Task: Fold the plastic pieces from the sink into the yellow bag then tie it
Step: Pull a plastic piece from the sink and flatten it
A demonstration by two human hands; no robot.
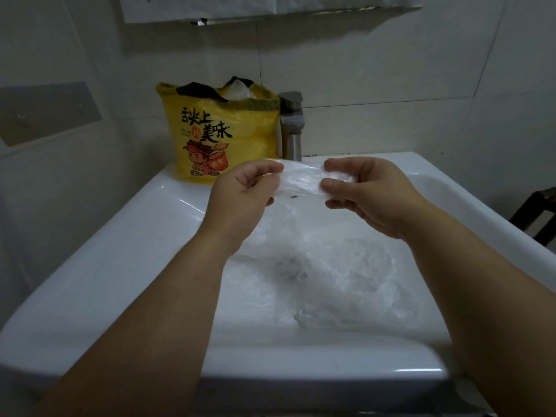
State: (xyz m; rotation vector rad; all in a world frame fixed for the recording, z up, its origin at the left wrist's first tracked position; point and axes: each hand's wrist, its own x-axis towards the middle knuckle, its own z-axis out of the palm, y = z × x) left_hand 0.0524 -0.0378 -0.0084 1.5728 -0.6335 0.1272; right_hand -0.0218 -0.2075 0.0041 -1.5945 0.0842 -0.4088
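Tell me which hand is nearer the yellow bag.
Left. The left hand pinches one end of the plastic piece just in front of the yellow bag, near its lower right corner. The right hand pinches the other end farther right, past the faucet.

glossy sink, thin clear film

the sink (126, 236) is glossy white ceramic; the plastic piece (301, 180) is thin translucent crinkled film; yellow bag (222, 136) printed plastic; faucet (291, 124) brushed metal, upper centre.

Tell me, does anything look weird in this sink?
Yes. Crumpled clear plastic pieces heap in the white ceramic sink, covering its bottom. The left hand and right hand pinch one thin clear plastic sheet above it. The printed yellow plastic bag on the back rim bulges, stuffed full.
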